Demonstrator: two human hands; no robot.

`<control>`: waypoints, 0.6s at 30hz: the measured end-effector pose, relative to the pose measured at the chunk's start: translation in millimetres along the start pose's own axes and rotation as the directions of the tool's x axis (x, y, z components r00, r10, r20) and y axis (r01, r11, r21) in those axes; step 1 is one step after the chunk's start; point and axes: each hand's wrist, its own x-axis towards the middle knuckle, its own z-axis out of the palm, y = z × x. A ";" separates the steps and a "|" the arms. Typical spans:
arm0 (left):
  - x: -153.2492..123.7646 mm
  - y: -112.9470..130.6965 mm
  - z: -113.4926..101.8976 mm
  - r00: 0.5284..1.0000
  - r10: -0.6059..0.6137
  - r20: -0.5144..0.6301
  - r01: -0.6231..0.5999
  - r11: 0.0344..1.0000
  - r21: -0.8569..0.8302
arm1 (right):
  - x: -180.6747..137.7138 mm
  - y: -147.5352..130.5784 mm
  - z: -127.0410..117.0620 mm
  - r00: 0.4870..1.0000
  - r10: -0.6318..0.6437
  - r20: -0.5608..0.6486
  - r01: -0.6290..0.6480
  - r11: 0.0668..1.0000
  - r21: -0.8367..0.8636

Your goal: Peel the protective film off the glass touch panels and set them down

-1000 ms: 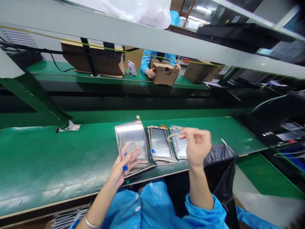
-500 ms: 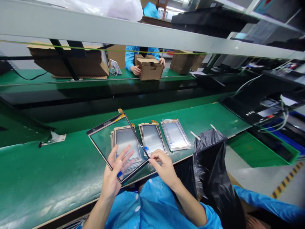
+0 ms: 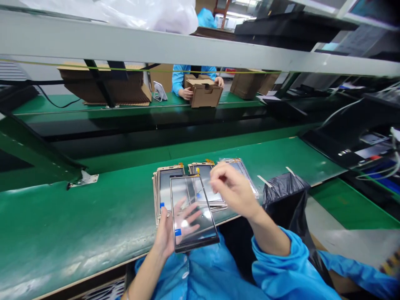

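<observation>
My left hand (image 3: 165, 238) supports a clear touch-screen glass panel (image 3: 197, 244) from beneath, its spread fingers showing through the glass. The panel has a black border, a blue tab at its lower left and a small yellow-orange flex tail at the top. My right hand (image 3: 236, 191) is raised just right of the panel, apart from it, with fingers curled into a pinch. Whether anything is between those fingertips is hidden. Behind the panel lie a left stack (image 3: 165, 185) and a middle stack (image 3: 202, 168) of similar panels. A right stack (image 3: 245, 168) is partly covered by my right hand.
A black plastic bag (image 3: 286, 189) hangs at the green bench's (image 3: 118, 221) front edge. A white beam (image 3: 187, 48) crosses above. Opposite, a co-worker's hands hold a cardboard box (image 3: 206, 96) near a white stand (image 3: 160, 91). Another person's blue sleeve (image 3: 359, 271) shows at lower right.
The panel has turned more upright and moved right and lower, still on my left hand. My right hand has let go of its corner and risen. The view has shifted slightly.
</observation>
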 end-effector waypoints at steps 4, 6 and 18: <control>3.5 -16.9 9.6 0.993 -0.095 0.077 0.092 0.995 0.044 | -7.7 5.6 -32.5 0.947 0.161 -0.276 -0.087 0.961 0.264; 14.8 -31.9 16.9 0.985 -0.157 0.066 0.151 0.985 0.088 | -20.0 13.8 -26.0 0.897 0.271 -0.350 -0.125 0.913 0.387; 46.0 8.3 23.0 0.973 0.103 -0.206 0.014 0.867 0.499 | -7.6 3.8 -95.4 0.826 0.334 -0.454 -0.003 0.808 0.589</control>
